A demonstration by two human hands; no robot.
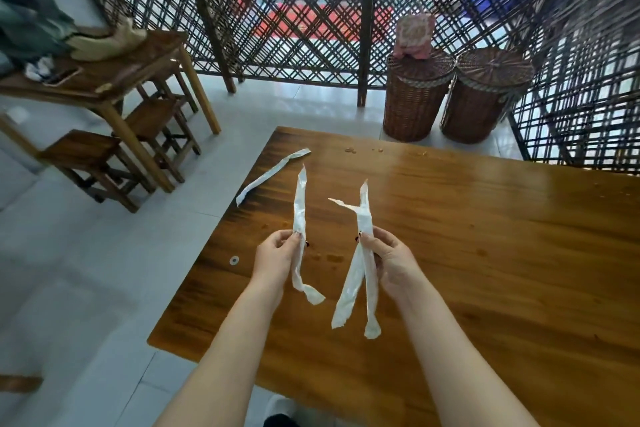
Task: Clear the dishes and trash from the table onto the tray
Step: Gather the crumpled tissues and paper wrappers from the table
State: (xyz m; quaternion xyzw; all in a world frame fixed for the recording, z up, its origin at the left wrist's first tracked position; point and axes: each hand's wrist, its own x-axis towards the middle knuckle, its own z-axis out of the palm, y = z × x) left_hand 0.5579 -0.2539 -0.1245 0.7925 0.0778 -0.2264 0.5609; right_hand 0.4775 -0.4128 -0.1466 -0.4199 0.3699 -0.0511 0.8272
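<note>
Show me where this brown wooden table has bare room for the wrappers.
Bare: the wide stretch of brown wooden table right of the right hand. Crowded: the far left corner, where a long white plastic wrapper lies near orange crumbs.

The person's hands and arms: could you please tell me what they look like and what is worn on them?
The left hand and right hand have dark-painted fingernails and no rings or gloves. Both forearms are bare, with no sleeves or watch in view.

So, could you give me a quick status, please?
Left hand pinches one white wrapper. Right hand holds two wrappers. Loose wrapper at table edge. Tray not in view.
</note>
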